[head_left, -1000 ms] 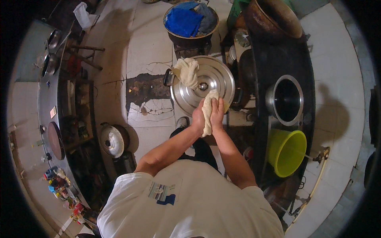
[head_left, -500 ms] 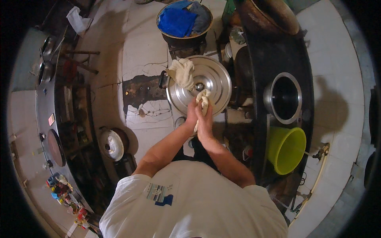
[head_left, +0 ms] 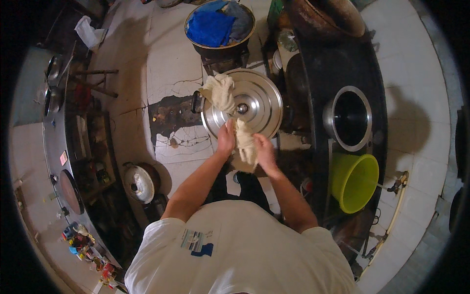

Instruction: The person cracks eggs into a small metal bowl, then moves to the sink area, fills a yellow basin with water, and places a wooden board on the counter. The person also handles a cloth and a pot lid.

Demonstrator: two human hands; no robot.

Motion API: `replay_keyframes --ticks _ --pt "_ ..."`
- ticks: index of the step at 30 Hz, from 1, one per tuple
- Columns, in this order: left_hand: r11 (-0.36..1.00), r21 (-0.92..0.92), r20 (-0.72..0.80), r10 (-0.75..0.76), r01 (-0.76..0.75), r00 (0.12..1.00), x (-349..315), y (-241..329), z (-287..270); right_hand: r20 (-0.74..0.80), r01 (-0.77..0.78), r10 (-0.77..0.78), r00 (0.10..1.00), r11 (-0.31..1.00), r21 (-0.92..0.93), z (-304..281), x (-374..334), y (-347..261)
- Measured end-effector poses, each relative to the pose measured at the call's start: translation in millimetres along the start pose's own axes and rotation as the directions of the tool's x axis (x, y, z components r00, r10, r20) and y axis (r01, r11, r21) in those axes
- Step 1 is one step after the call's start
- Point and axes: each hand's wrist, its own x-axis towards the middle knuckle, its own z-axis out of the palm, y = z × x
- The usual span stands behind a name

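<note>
A cream cloth (head_left: 246, 143) hangs loosely spread between my two hands. Its left edge is gripped by my left hand (head_left: 225, 138), fingers closed and pointing away from me. On the other edge my right hand (head_left: 266, 153) is closed, a little blurred. Just beyond them sits a wide pot with a shiny metal lid (head_left: 262, 100), which has a round knob (head_left: 242, 109) at its middle. A second cream cloth (head_left: 221, 93) lies crumpled on the lid's left side, near the pot's dark side handle (head_left: 196, 102).
A pot covered with blue cloth (head_left: 210, 27) stands on a low stand beyond. On the dark right-hand counter (head_left: 318, 68) are a metal-rimmed basin (head_left: 329, 120) and a yellow-green bucket (head_left: 338, 181). A lidded pot (head_left: 139, 183) sits on the left, beside a shelf counter.
My hands have moved apart, and the cloth that was bunched tightly between them is now opened out. The other cloth stays on the lid. The whole view has shifted slightly.
</note>
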Motion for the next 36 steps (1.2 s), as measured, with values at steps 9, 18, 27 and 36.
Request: replay_keyframes --ticks 9,18,27,36 --pt "0.927 0.343 0.062 -0.184 0.152 0.981 -13 -64 -30 -0.329 0.088 -0.043 0.943 0.989 0.121 -73 118 2" --pt "0.606 0.728 0.044 0.425 -0.32 0.904 143 -77 -23 0.052 -0.459 0.456 0.888 0.886 0.063 -72 -24 127" --pt "0.522 0.813 0.149 0.241 -0.258 0.959 193 -52 -16 0.024 -0.698 0.723 0.69 0.674 -0.243 -92 -238 221" --pt "0.564 0.746 0.123 0.404 -0.353 0.906 158 -14 -50 0.053 -0.72 0.861 0.506 0.388 0.576 -87 -260 224"
